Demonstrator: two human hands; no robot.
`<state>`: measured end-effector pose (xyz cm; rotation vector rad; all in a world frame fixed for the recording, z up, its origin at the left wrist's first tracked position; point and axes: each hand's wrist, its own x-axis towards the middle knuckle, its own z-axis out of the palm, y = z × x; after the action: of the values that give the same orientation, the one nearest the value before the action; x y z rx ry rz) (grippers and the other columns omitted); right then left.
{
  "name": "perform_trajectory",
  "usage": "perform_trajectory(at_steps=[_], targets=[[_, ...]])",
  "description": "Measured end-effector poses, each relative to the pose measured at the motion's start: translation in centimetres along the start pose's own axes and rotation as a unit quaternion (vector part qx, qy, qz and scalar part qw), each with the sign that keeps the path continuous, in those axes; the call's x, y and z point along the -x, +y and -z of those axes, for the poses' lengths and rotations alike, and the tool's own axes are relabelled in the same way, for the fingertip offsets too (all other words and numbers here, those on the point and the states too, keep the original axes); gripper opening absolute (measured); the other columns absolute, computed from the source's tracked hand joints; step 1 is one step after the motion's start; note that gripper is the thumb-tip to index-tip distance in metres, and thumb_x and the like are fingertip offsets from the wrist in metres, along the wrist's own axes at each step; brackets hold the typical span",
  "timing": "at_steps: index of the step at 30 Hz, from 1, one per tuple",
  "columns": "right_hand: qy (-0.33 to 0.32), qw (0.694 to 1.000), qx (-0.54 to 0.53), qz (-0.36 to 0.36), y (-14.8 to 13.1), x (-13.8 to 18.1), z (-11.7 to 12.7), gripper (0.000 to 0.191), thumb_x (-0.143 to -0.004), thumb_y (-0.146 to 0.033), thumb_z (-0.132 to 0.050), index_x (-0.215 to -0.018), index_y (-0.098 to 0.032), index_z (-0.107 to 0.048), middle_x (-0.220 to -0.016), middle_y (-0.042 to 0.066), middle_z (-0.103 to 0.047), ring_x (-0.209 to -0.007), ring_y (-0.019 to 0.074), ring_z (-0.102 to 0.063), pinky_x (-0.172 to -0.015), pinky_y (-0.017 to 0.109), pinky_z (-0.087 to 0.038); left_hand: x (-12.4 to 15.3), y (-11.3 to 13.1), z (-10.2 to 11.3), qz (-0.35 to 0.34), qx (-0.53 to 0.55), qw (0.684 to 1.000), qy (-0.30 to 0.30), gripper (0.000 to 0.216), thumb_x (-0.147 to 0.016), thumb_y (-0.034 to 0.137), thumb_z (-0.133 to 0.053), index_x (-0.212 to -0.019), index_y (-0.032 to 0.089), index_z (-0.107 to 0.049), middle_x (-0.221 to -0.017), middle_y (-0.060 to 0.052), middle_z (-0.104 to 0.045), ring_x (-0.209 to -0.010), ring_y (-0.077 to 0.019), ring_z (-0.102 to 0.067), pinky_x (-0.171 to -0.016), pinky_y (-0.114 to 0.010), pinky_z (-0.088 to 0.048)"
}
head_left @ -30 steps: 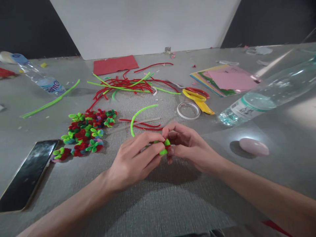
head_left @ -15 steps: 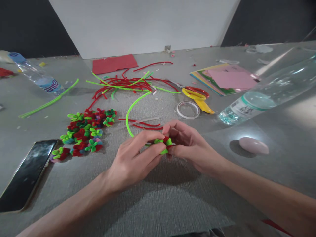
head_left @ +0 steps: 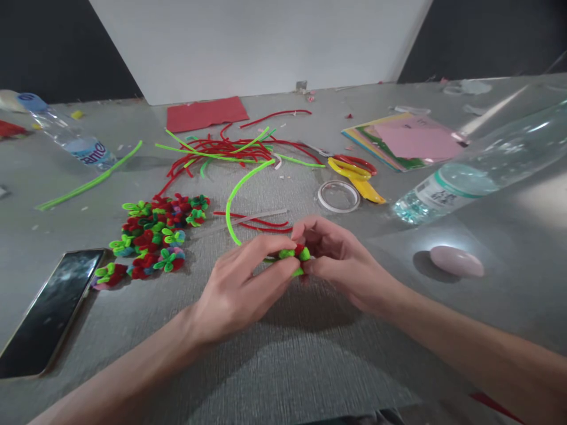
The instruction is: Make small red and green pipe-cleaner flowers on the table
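Observation:
Between my two hands is a small red and green pipe cleaner strawberry-like piece (head_left: 303,252), partly covered by fingers. My left hand (head_left: 248,283) pinches it from the left with thumb and fingertips. On its right side my right hand (head_left: 343,260) grips it, with the fingers curled behind. A long bright green pipe cleaner (head_left: 231,203) arcs up and away from the piece. Beyond my hands lie a few short red pipe cleaners (head_left: 266,223) and a thin clear strip (head_left: 261,216). To the left sits a cluster of finished red and green pieces (head_left: 150,233) with leafy green tops.
A phone (head_left: 51,313) lies at left. Behind are a pile of red pipe cleaners (head_left: 221,150), red felt (head_left: 207,113), yellow-handled scissors (head_left: 354,170), a tape roll (head_left: 339,196) and coloured paper (head_left: 411,139). Plastic bottles stand left (head_left: 84,141) and lean right (head_left: 465,180), near a pink oval object (head_left: 456,261).
The fingers of my left hand have shifted slightly on the red and green piece. Everything else stays in place, apart from a tiny shift of the view.

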<state>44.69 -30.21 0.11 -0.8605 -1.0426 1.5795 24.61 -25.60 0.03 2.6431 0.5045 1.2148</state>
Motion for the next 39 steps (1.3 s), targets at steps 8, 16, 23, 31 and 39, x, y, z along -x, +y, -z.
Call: perform_trajectory(at_steps=[8,16,23,31,39], targets=[[0.006,0.999,0.035,0.013,-0.02,-0.03,-0.19,0.036,-0.074,0.002,-0.063,-0.1,-0.023,-0.06,-0.085,-0.004,-0.061,-0.072,0.0085,-0.056,-0.061,0.018,-0.053,0.08,0.04,-0.15,-0.006,-0.008,1.0,-0.002,0.017,-0.094,0.008,-0.066,-0.103,0.022,-0.069,-0.11,-0.006,-0.076,-0.091,-0.0169,-0.076,-0.077,-0.028,-0.065],[0.025,0.997,0.072,0.014,0.23,0.33,-0.08,0.034,-0.079,0.0,-0.065,-0.102,-0.024,-0.054,-0.084,-0.006,-0.058,-0.067,0.0069,-0.053,-0.059,0.019,-0.048,0.05,0.04,-0.14,-0.01,-0.01,1.0,-0.005,0.014,-0.093,0.008,-0.067,-0.101,0.019,-0.069,-0.109,-0.007,-0.075,-0.089,-0.0173,-0.075,-0.077,-0.029,-0.065],[0.025,0.997,0.069,0.013,0.15,0.28,-0.19,0.035,-0.078,0.001,-0.064,-0.101,-0.024,-0.054,-0.084,-0.006,-0.057,-0.067,0.0067,-0.052,-0.059,0.018,-0.047,0.22,-0.03,-0.22,-0.011,-0.001,1.0,-0.009,0.015,-0.095,0.01,-0.066,-0.105,0.021,-0.069,-0.112,-0.006,-0.074,-0.094,-0.017,-0.076,-0.08,-0.029,-0.065],[0.006,0.998,0.04,0.05,0.11,0.08,-0.08,0.014,-0.089,-0.014,-0.068,-0.098,-0.022,-0.061,-0.084,-0.002,-0.063,-0.071,0.0105,-0.061,-0.063,0.023,-0.058,0.25,-0.42,-0.28,0.011,0.023,0.999,0.025,0.018,-0.093,0.007,-0.067,-0.105,0.02,-0.069,-0.115,-0.007,-0.072,-0.098,-0.0164,-0.071,-0.083,-0.029,-0.06],[-0.008,0.997,0.042,0.062,0.2,-0.02,0.15,0.012,-0.092,-0.017,-0.073,-0.101,-0.022,-0.066,-0.087,-0.001,-0.069,-0.071,0.01,-0.064,-0.065,0.022,-0.059,0.06,-0.53,-0.2,0.029,0.042,0.998,0.042,0.01,-0.093,0.015,-0.073,-0.1,0.021,-0.069,-0.112,-0.006,-0.071,-0.095,-0.015,-0.069,-0.083,-0.028,-0.06]])
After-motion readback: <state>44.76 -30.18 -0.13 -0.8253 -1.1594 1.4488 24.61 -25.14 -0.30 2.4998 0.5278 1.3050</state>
